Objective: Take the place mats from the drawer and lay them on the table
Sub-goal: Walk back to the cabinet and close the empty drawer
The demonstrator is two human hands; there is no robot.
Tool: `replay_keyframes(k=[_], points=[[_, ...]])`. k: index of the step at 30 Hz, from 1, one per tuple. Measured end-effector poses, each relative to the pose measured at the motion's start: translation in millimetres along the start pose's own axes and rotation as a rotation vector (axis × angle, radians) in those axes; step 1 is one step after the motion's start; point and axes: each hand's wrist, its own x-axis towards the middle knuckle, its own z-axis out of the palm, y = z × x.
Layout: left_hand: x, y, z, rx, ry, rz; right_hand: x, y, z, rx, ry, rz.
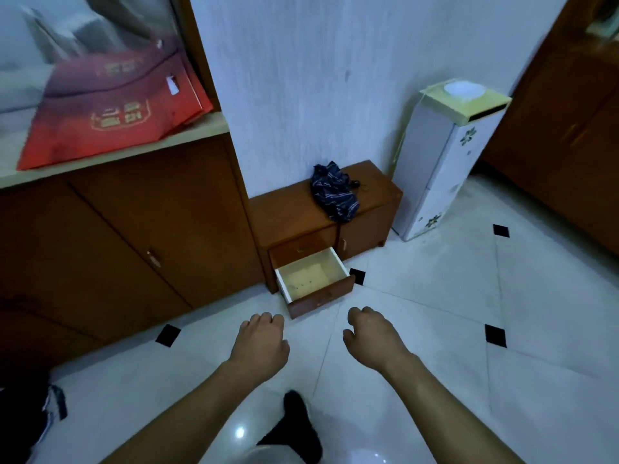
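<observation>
Both hands are out front over the white floor point(435, 296), and each is curled into a fist, gripping nothing. The left hand point(264, 336) hovers just short of the open drawer point(315, 279); the right hand point(371, 336) sits a little to its right, apart from it. The drawer juts from the low cabinet point(321, 209), bottom row, its pale inside in view. It is too dim to tell whether a place mat lies flat in there. A dark striped bundle point(335, 192) rests on top of the cabinet. A tall white flowered unit point(442, 155) stands beside it. A red bag point(114, 105) lies blurred on the tabletop point(134, 152) at left. A dark-socked foot point(298, 420) shows below.
</observation>
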Motion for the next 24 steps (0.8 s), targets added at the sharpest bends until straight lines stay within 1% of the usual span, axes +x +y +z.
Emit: replay_keyframes(k=[4, 7, 11, 15, 18, 21, 23, 24], points=[[83.3, -1.8, 9.3, -0.017, -0.025, -0.028, 89.9, 12.7, -6.8, 0.007, -0.059, -0.039], [154.1, 5.1, 19.2, -0.057, -0.065, -0.015, 149.9, 33.5, -9.6, 0.023, -0.119, -0.013], [231.8, 25.8, 26.6, -0.052, -0.065, 0.030, 206.7, 69.0, -14.4, 0.048, -0.168, 0.023], [308.5, 51.0, 37.1, -0.038, -0.105, -0.014, 277.4, 114.5, -7.7, 0.094, -0.237, 0.060], [355.8, 63.5, 59.5, -0.038, -0.145, -0.050, 336.8, 138.6, 9.6, 0.126, -0.329, 0.020], [400.7, 74.2, 91.5, -0.082, -0.215, -0.165, 398.1, 167.1, 39.5, 0.241, -0.456, -0.007], [422.9, 80.3, 114.6, -0.155, -0.258, -0.280, 429.4, 186.1, 57.2, 0.340, -0.567, 0.035], [435.3, 82.4, 130.4, -0.215, -0.265, -0.353, 448.1, 197.6, 69.1, 0.389, -0.627, 0.087]])
